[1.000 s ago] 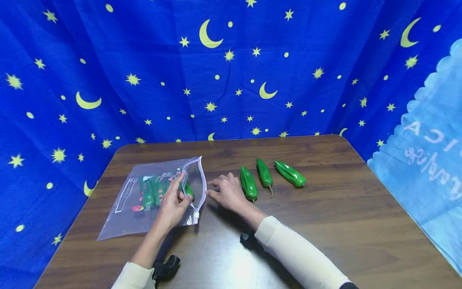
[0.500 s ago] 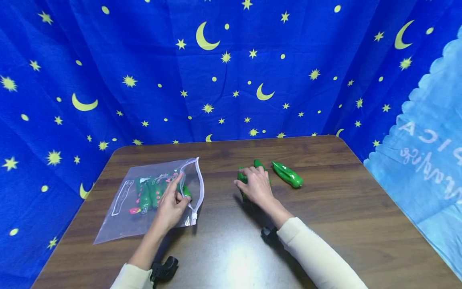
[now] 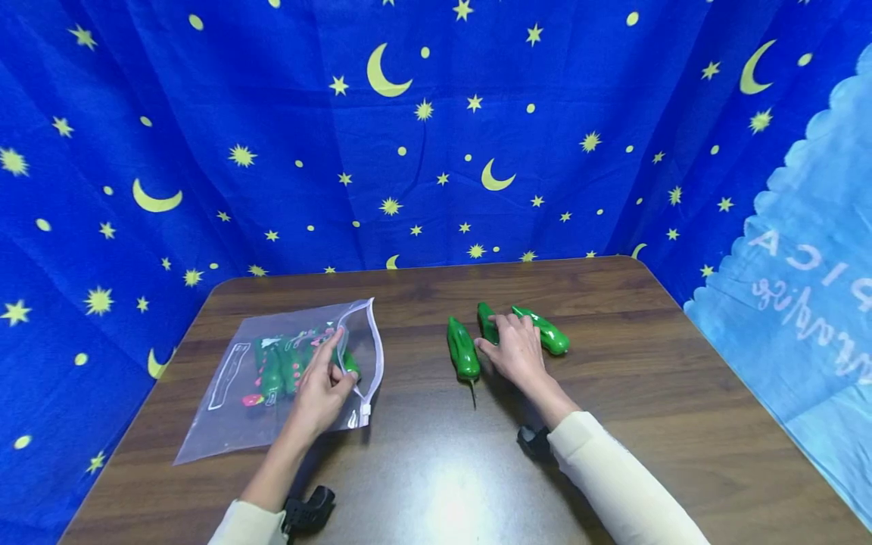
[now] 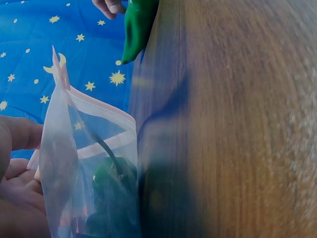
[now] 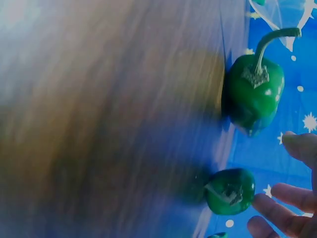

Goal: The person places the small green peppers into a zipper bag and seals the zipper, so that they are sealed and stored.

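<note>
My left hand [image 3: 320, 390] pinches one edge of the mouth of a clear slider zip bag [image 3: 221, 428], which lies on the table at the left. Several green peppers [image 4: 114, 176] are inside, one stem pointing at the opening. On the right, my right hand [image 3: 521, 356] hovers over the middle pepper [image 3: 487, 322] of a row of three, fingers spread and partly hiding it. Its fingertips [image 5: 260, 203] come close to that pepper; contact is unclear. The left pepper [image 3: 463, 350] lies beside the thumb, stem toward me. Behind the fingers is the right pepper [image 3: 553, 339].
The brown wooden table [image 3: 409, 454] has a blue star-and-moon cloth [image 3: 436, 136] hanging behind it and a light-blue cloth [image 3: 811, 250] at the right. Black wrist mounts [image 3: 309, 509] sit under both forearms. The bag's white slider [image 3: 365, 414] is at its near corner.
My right hand has moved right, from beside the bag mouth, across the left pepper, to the middle one. The left pepper has turned slightly. My left hand keeps its place on the bag.
</note>
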Demonstrator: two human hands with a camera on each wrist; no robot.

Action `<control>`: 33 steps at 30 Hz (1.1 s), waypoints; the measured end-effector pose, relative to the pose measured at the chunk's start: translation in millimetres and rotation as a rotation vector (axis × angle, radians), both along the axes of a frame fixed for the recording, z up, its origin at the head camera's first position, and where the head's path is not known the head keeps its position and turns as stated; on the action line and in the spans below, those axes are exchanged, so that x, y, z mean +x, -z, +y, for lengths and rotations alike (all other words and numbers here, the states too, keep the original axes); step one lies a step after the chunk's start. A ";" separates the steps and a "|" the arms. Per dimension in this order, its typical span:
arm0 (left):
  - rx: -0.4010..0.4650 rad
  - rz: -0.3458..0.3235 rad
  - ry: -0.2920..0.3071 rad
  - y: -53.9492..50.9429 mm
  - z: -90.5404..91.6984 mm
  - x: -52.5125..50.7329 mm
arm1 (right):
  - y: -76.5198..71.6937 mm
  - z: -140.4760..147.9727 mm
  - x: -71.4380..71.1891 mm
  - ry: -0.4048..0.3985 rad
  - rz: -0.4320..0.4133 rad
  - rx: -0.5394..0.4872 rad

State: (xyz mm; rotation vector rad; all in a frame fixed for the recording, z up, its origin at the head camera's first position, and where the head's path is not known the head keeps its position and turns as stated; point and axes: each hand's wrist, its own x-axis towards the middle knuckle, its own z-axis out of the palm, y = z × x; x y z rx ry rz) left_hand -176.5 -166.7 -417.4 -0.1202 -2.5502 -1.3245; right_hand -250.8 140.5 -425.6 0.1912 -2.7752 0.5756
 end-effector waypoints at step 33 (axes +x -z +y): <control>0.015 -0.003 0.011 0.9 -1.1 1.4 | 24.3 16.6 -7.7 0.062 -0.079 -0.042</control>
